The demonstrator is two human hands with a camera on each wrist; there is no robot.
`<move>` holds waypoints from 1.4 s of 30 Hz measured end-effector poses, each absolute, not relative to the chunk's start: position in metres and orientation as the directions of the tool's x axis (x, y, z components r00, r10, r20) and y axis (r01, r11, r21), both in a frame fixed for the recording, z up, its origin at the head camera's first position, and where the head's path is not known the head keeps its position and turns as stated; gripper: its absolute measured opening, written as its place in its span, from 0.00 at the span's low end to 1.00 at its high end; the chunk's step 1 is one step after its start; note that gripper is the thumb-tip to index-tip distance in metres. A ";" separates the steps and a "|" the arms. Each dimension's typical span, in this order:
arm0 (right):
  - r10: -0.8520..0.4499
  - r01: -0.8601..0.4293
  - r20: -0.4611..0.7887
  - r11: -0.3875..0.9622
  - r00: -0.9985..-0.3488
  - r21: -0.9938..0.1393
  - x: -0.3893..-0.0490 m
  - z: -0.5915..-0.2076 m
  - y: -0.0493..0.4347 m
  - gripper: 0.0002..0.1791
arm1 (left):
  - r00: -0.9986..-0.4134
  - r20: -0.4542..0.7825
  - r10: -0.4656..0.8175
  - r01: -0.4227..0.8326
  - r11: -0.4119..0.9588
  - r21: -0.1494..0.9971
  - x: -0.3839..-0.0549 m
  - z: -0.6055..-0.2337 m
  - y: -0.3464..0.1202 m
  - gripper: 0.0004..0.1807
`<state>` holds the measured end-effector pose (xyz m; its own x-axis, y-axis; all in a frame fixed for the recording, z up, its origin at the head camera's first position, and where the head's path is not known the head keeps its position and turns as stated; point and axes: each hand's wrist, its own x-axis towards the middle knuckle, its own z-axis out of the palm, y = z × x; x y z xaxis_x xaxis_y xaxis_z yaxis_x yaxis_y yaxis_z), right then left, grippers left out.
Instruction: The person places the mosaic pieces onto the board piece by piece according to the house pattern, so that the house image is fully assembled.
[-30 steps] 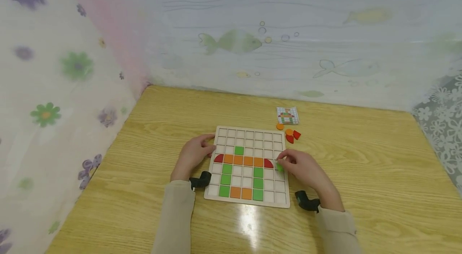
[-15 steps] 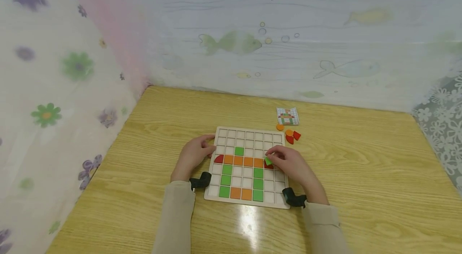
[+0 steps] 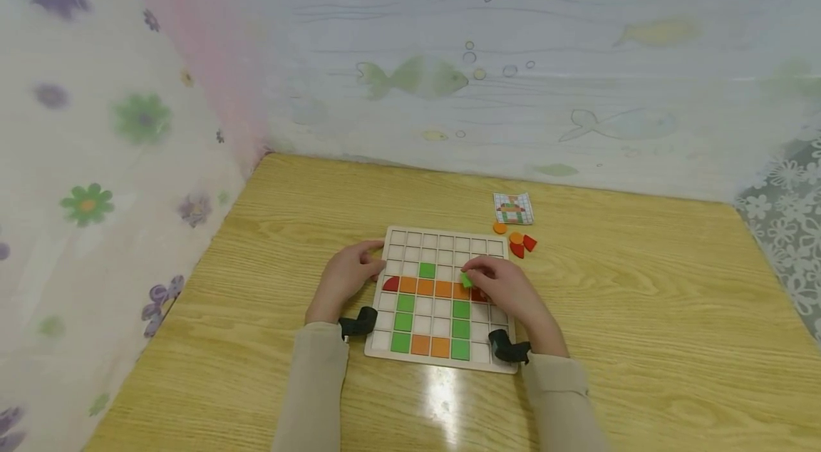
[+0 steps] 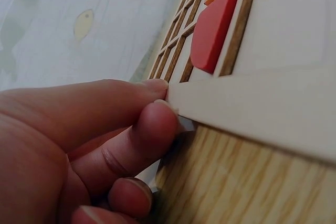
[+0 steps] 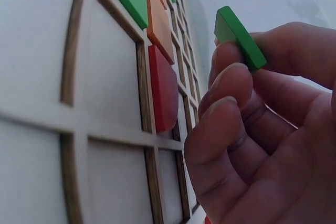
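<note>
My right hand (image 3: 505,288) pinches a green square tile (image 5: 240,38) between thumb and fingers, raised over the wooden grid board (image 3: 442,236). In the right wrist view the tile is tilted and apart from the board. Beneath this hand lies a red quarter-round tile (image 5: 164,90), partly covered in the head view. At the board's left edge, my left hand (image 3: 345,275) holds the rim with its thumb and fingertips. Close by, another red quarter-round tile (image 4: 212,32) sits in a cell. A row of orange squares (image 3: 425,287) joins the two red tiles, with a lone green square (image 3: 427,271) above.
Beyond the board's right corner lie orange round tiles (image 3: 499,227) and loose red quarter-round tiles (image 3: 529,243). A small pattern card (image 3: 513,209) is behind them. The wood-grain table (image 3: 654,295) meets a fish-patterned covering (image 3: 410,117) at the back.
My right hand has moved left across the board with the green tile, from the right edge to above the orange row's right end. The left hand stays at the rim.
</note>
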<state>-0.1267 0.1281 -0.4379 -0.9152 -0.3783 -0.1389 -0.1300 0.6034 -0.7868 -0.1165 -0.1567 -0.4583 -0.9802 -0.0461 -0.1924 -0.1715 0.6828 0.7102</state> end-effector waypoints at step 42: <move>-0.284 -0.086 -0.119 0.616 -0.951 -0.783 -0.140 -0.444 0.111 0.09 | -0.978 -0.203 -0.051 -0.182 0.685 0.705 -0.116 -0.455 -0.156 0.23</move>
<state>-0.1399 0.1108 -0.4439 -0.9514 -0.2842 -0.1188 -0.0863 0.6160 -0.7830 -0.1158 -0.1556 -0.4554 -0.9777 -0.0511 -0.2035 -0.1825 0.6855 0.7048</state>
